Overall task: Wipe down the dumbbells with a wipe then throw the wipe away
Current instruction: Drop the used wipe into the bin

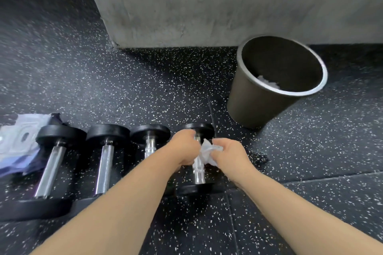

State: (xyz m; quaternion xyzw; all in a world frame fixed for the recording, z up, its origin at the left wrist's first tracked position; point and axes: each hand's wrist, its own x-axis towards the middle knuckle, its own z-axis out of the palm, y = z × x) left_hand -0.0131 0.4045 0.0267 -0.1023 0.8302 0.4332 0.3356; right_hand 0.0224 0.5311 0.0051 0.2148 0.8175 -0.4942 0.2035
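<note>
Several black dumbbells with chrome handles lie side by side on the speckled rubber floor. At the rightmost dumbbell (pixel 199 176), my left hand (pixel 183 148) grips the upper part of the handle near the far weight. My right hand (pixel 229 156) holds a crumpled white wipe (pixel 207 152) against the same handle. To the left lie the third dumbbell (pixel 149 141), the second dumbbell (pixel 104 163) and the leftmost dumbbell (pixel 50 170). A dark round bin (pixel 261 101) with a metal rim stands to the upper right, with white crumpled wipes inside.
A pack of wipes (pixel 18 143) lies on a purple-blue cloth at the far left, beside the leftmost dumbbell. A grey concrete wall block (pixel 186 6) rises behind the dumbbells. A wet patch (pixel 258 158) marks the floor right of my right hand.
</note>
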